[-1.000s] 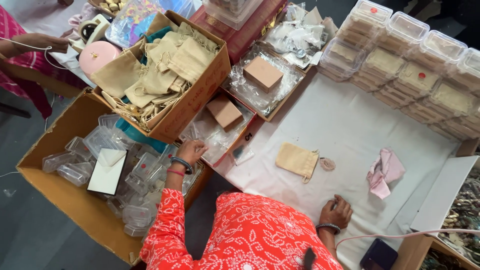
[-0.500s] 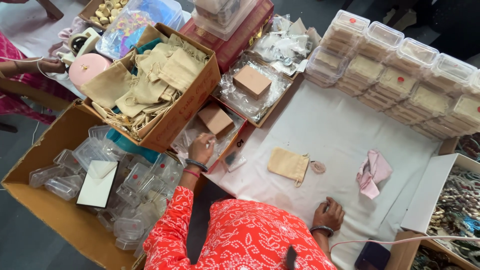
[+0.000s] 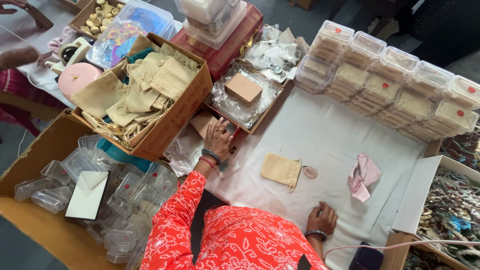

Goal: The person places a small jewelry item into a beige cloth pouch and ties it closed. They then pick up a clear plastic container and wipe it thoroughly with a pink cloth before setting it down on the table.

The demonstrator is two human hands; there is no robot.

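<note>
The left hand point(image 3: 218, 139) reaches forward, fingers loosely spread and holding nothing, resting on a small brown cardboard box point(image 3: 206, 121) that sits in a shallow tray of clear plastic wrappers. Just beyond it lies a second brown box point(image 3: 243, 89). The right hand point(image 3: 322, 219) presses flat on the white tabletop point(image 3: 330, 135), fingers curled, empty. Between the hands lies a beige drawstring pouch point(image 3: 281, 170); a crumpled pink cloth point(image 3: 363, 175) lies beyond the right hand. Left of the left hand stands a carton of beige pouches point(image 3: 145, 95).
</note>
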